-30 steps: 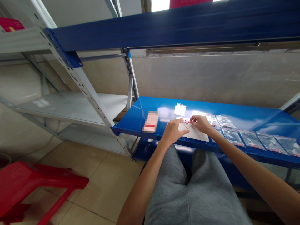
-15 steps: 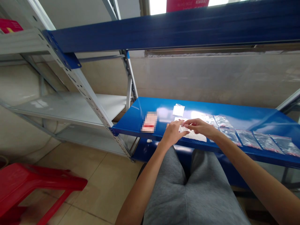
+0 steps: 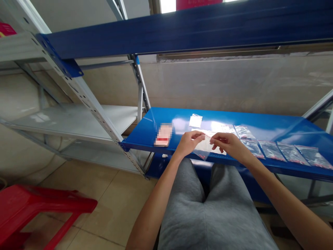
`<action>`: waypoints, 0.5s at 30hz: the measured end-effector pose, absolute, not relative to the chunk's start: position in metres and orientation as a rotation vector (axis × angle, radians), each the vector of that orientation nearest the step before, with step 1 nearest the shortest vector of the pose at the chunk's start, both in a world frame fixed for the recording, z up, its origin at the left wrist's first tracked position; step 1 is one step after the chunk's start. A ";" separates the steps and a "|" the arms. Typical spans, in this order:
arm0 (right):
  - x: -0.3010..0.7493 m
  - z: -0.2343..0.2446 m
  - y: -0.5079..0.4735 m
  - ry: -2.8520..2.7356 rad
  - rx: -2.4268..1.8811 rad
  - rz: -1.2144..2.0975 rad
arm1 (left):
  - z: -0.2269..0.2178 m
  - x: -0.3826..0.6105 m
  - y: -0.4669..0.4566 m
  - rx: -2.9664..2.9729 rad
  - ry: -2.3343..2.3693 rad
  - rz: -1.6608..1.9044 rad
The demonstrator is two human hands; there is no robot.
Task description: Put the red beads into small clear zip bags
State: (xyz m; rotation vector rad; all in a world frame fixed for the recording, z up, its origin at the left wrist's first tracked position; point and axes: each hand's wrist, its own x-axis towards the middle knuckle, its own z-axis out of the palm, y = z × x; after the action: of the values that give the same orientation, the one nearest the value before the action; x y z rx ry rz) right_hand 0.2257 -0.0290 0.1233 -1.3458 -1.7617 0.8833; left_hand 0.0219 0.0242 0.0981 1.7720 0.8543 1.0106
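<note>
Above blue shelving (image 3: 221, 119), left hand (image 3: 188, 144) and right hand (image 3: 229, 144) grip a raised clear bag (image 3: 205, 147).

Shelf (image 3: 166, 119): glossy saturated blue, with white glare patches. Upper beam (image 3: 182, 38): darker blue. Rack upright (image 3: 96, 114): pale grey, patterned with a repeating row of punched holes. Clear plastic bag (image 3: 204, 149): transparent, with a thin red line along its top edge. Row of small clear bags (image 3: 272, 151): transparent, with red marks along their lower edges. Small packet (image 3: 195, 120): white. Blurred package (image 3: 163, 135): pinkish with a red band; further detail obscured. Trousers (image 3: 208, 208): mottled grey. Stool (image 3: 39, 205): bright red. Floor tiles (image 3: 117, 201): beige, with darker grout lines. Wall (image 3: 221, 86): beige.
</note>
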 end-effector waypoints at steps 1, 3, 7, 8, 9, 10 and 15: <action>0.226 0.124 -0.032 -1.764 -1.348 0.857 | 0.097 0.023 0.025 1.766 0.856 1.007; 0.226 0.125 -0.037 -1.762 -1.351 0.817 | 0.096 0.025 0.025 1.766 0.861 0.984; 0.228 0.122 -0.040 -1.720 -1.366 0.802 | 0.096 0.028 0.022 1.786 0.889 0.938; 0.228 0.120 -0.040 -1.702 -1.370 0.800 | 0.097 0.028 0.020 1.796 0.905 0.938; 0.228 0.118 -0.039 -1.681 -1.372 0.798 | 0.098 0.029 0.018 1.814 0.923 0.943; 0.227 0.115 -0.037 -1.656 -1.373 0.798 | 0.100 0.029 0.016 1.847 0.943 0.950; 0.213 0.106 -0.029 -1.542 -1.332 0.868 | 0.104 0.036 0.005 2.210 1.134 0.927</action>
State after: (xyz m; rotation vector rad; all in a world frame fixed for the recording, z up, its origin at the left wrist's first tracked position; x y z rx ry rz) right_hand 0.2130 -0.0288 0.1061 -1.3320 -1.5418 0.8678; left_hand 0.0355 0.0048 0.1038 2.2096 1.1341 0.9269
